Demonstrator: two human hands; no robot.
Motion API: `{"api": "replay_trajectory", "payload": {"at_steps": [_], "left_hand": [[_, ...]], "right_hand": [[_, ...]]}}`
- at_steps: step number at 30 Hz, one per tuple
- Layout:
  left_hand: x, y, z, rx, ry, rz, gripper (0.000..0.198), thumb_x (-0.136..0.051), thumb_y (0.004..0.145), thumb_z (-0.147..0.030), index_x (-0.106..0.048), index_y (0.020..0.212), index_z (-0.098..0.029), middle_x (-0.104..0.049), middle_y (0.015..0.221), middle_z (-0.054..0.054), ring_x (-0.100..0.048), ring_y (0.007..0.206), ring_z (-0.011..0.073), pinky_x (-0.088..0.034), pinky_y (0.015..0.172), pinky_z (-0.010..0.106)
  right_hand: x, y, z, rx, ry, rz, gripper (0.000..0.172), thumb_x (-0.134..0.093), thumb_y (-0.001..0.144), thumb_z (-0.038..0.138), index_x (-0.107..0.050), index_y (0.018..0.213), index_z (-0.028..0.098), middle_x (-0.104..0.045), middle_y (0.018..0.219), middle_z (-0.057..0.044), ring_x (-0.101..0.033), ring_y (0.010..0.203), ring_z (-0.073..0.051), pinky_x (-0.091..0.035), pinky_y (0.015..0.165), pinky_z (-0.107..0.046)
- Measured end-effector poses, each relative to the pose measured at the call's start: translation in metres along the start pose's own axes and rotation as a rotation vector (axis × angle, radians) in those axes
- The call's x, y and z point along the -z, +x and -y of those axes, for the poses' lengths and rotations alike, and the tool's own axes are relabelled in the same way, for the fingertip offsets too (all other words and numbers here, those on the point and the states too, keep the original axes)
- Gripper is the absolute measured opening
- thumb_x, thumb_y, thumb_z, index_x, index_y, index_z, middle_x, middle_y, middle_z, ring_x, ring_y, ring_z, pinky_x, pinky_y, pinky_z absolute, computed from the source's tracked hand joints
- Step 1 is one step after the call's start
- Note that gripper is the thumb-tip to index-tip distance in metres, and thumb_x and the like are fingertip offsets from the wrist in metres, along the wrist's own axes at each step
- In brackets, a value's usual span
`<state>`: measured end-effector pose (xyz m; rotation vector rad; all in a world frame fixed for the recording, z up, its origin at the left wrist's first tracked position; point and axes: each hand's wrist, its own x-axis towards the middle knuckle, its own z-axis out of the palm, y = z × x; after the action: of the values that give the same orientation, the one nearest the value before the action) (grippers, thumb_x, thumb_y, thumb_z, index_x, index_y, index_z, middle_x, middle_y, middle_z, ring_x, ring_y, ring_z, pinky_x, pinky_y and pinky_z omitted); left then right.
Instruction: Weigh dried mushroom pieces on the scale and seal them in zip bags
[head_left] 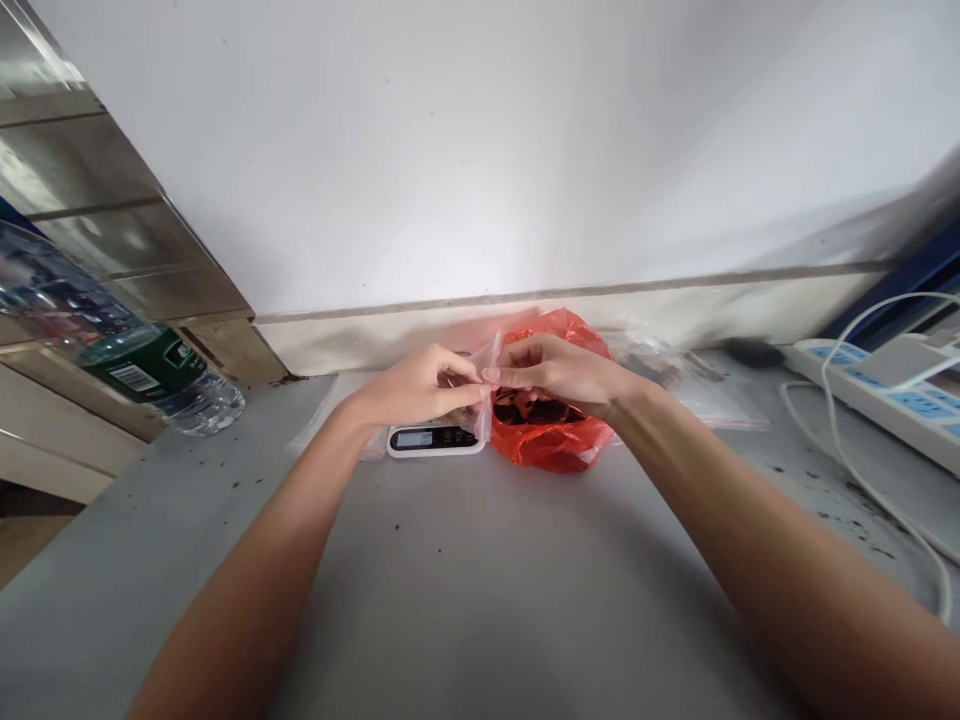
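A small clear plastic bag (486,412) is pinched between my two hands at its upper edge. My left hand (420,388) has its fingers closed on the bag, above a white and black digital scale (435,440). My right hand (559,370) grips the same edge with thumb and forefinger, over a red plastic bag (559,452). The red bag stands open, with dark pieces (546,411) inside. The fingertips of both hands meet. The scale's display is lit, but its digits are too small to read.
Clear flat bags (330,420) lie left of the scale, and more clear plastic (701,395) lies right of the red bag. A large bottle (161,365) is at the left. A power strip (892,400) and white cable (840,455) are at the right. A wall rises behind.
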<state>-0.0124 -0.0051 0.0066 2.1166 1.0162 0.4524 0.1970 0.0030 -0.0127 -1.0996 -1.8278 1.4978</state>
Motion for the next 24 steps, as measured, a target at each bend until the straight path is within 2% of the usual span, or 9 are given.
{"api": "replay_trajectory", "payload": {"at_steps": [6,8,11,13,15,17,20,22,24], "left_hand": [[0.001,0.0,0.002,-0.006,-0.045,0.034,0.025,-0.059,0.084,-0.029,-0.073,0.065,-0.021,-0.073,0.067,0.002,-0.066,0.063,0.0166,-0.048,0.058,0.026],[-0.001,0.0,0.0,0.003,-0.008,0.009,0.025,-0.058,0.081,-0.027,-0.069,0.06,-0.021,-0.068,0.062,0.0,-0.06,0.058,0.0147,-0.044,0.054,0.025],[-0.002,0.001,-0.002,0.047,0.078,-0.045,0.027,-0.056,0.076,-0.022,-0.062,0.05,-0.022,-0.053,0.048,-0.003,-0.043,0.045,0.011,-0.031,0.046,0.025],[0.0,0.001,-0.002,0.094,0.116,-0.14,0.026,-0.056,0.073,-0.021,-0.061,0.047,-0.021,-0.05,0.046,-0.003,-0.038,0.044,0.0104,-0.027,0.045,0.026],[0.004,0.001,-0.002,0.138,0.133,-0.331,0.024,-0.057,0.071,-0.021,-0.061,0.047,-0.02,-0.051,0.048,-0.003,-0.038,0.046,0.0105,-0.026,0.046,0.026],[0.006,0.0,-0.003,0.151,0.143,-0.523,0.024,-0.057,0.071,-0.021,-0.058,0.047,-0.02,-0.049,0.048,-0.003,-0.038,0.048,0.0106,-0.026,0.048,0.026],[0.004,0.0,-0.01,0.089,0.174,-0.615,0.025,-0.058,0.072,-0.019,-0.053,0.047,-0.019,-0.047,0.049,-0.004,-0.039,0.051,0.0106,-0.027,0.051,0.026],[-0.001,0.0,-0.016,0.015,0.206,-0.609,0.024,-0.058,0.073,-0.018,-0.053,0.049,-0.019,-0.048,0.05,-0.004,-0.04,0.052,0.0106,-0.029,0.052,0.026],[-0.006,0.0,-0.02,-0.053,0.214,-0.584,0.023,-0.057,0.073,-0.017,-0.052,0.051,-0.019,-0.049,0.049,-0.005,-0.041,0.051,0.0107,-0.031,0.052,0.027]], "right_hand": [[0.0,0.001,-0.001,0.03,-0.038,0.015,0.049,-0.089,0.066,0.059,-0.061,0.062,0.019,-0.046,0.062,0.005,-0.038,0.06,-0.01,-0.027,0.056,-0.029],[-0.001,0.0,0.002,0.029,-0.048,0.011,0.046,-0.088,0.068,0.056,-0.061,0.062,0.019,-0.045,0.061,0.005,-0.036,0.058,-0.01,-0.026,0.055,-0.029],[-0.003,-0.004,0.009,-0.019,-0.092,-0.017,0.039,-0.086,0.072,0.044,-0.059,0.059,0.02,-0.042,0.057,0.006,-0.033,0.054,-0.009,-0.022,0.051,-0.028],[-0.004,-0.007,0.016,-0.08,-0.123,-0.101,0.043,-0.082,0.075,0.033,-0.048,0.052,0.021,-0.035,0.054,0.007,-0.029,0.051,-0.008,-0.02,0.049,-0.028],[-0.005,-0.01,0.022,-0.135,-0.17,-0.225,0.05,-0.077,0.079,0.03,-0.035,0.051,0.023,-0.028,0.053,0.008,-0.026,0.05,-0.008,-0.02,0.048,-0.028],[-0.007,-0.011,0.025,-0.091,-0.25,-0.395,0.047,-0.073,0.079,0.024,-0.034,0.054,0.024,-0.033,0.057,0.006,-0.031,0.053,-0.01,-0.028,0.051,-0.028],[-0.014,-0.01,0.026,0.113,-0.415,-0.566,0.022,-0.064,0.073,0.007,-0.053,0.06,0.021,-0.058,0.085,-0.001,-0.055,0.075,-0.015,-0.046,0.072,-0.031],[-0.019,-0.008,0.025,0.172,-0.502,-0.541,0.018,-0.06,0.073,0.006,-0.068,0.066,0.021,-0.063,0.105,-0.005,-0.061,0.095,-0.02,-0.049,0.085,-0.034],[-0.022,-0.008,0.023,0.155,-0.552,-0.447,0.021,-0.06,0.078,0.013,-0.078,0.079,0.023,-0.065,0.107,-0.006,-0.063,0.103,-0.023,-0.051,0.089,-0.035]]}}
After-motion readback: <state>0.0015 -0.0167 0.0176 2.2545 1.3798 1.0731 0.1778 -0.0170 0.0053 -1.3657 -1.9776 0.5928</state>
